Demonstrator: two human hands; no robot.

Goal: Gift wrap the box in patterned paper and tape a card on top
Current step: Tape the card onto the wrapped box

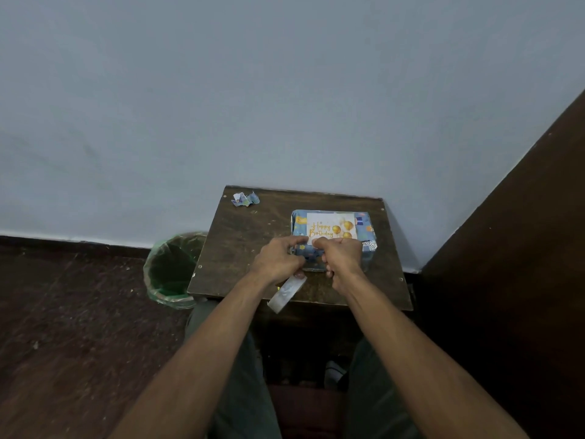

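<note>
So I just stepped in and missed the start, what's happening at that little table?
A person is finishing a gift. The box, already wrapped in blue patterned paper, sits on a small dark wooden table with a Happy Birthday card lying on top. Both hands work at the card's near edge: the left hand also holds a roll of clear tape, and the right hand is curled beside it, apparently taping the card down. A paper scrap lies at the table's far corner.

Right of frame centre, the small table (253,236) is dark wood, worn and scratched, with a dull finish. On it, the box (367,239) wears smooth blue printed paper, and the card (329,228) looks like white stock with shiny gold print. The tape roll (286,294) below is translucent glossy plastic. A crumpled paper scrap (245,199) lies upper left on the tabletop. The bin (172,270) at left has a thin, shiny green plastic liner. The wall (285,90) is matt paint.
</note>
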